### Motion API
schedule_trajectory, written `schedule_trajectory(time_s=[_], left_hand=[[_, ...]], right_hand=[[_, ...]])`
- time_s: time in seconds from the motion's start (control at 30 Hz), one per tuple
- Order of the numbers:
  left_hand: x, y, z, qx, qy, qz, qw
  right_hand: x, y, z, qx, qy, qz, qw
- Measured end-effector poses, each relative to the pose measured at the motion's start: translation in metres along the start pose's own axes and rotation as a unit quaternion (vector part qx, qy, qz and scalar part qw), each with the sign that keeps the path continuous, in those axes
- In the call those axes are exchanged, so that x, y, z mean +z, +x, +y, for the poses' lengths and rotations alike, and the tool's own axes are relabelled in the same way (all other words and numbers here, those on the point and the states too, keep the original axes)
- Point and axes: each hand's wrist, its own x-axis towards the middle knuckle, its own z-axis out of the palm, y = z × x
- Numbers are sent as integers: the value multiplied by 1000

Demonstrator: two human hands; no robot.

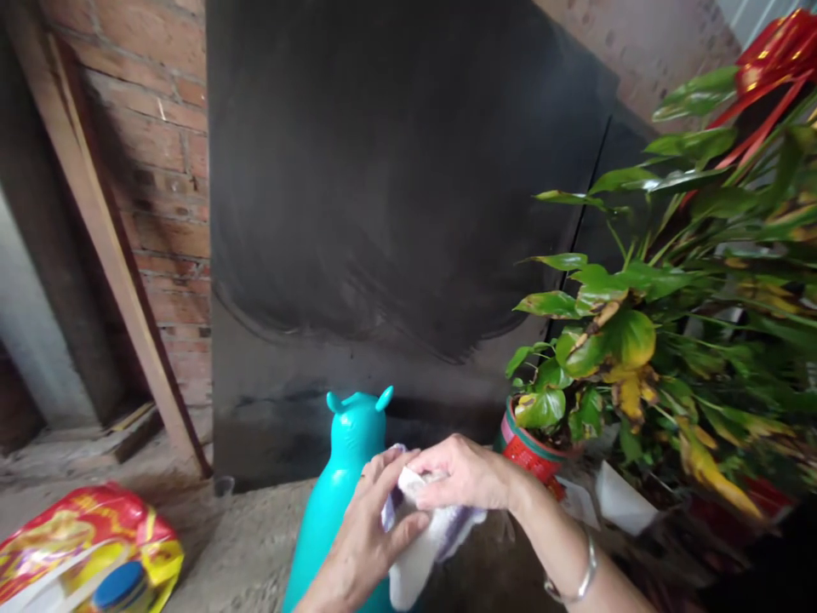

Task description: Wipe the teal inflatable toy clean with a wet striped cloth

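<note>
A white and purple cloth [412,558] is bunched between my two hands at the lower middle of the view. My left hand [376,519] grips it from the left, thumb pressed on the front. From the right, my right hand [456,477] pinches its upper part; a silver bangle circles that wrist. Directly behind my hands stands a turquoise inflatable animal toy [345,468] with two small ears, its lower body partly covered by my left arm. Beyond the toy rises a large dark panel [383,213] with smeared wipe marks across its lower half.
At right, a leafy plant [625,315] grows from a red pot [529,447], with a red ribbon bow [779,55] above. A red and yellow bag [108,536] with a blue-lidded jar [120,586] lies lower left. A wooden plank [121,247] leans against the brick wall [166,162].
</note>
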Motion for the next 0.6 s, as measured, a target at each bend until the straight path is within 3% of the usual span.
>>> schedule_trajectory(time_s=[0.13,0.23,0.33,0.47,0.6], left_hand=[[-16,-7,13,-42,-10,-66,997],[-20,-10,21,-21,40,-111,993],[-20,-13,24,-31,56,-118,991],[-14,-19,20,-67,-101,-123,985],[0,-31,7,-154,-250,-177,939]], right_hand=[[-3,-6,-4,19,-27,-47,998],[-2,-8,1,40,-18,-77,996],[0,-11,8,31,-7,-117,993],[-4,-17,8,7,-13,-136,991],[-7,-17,8,-8,-45,-84,995]])
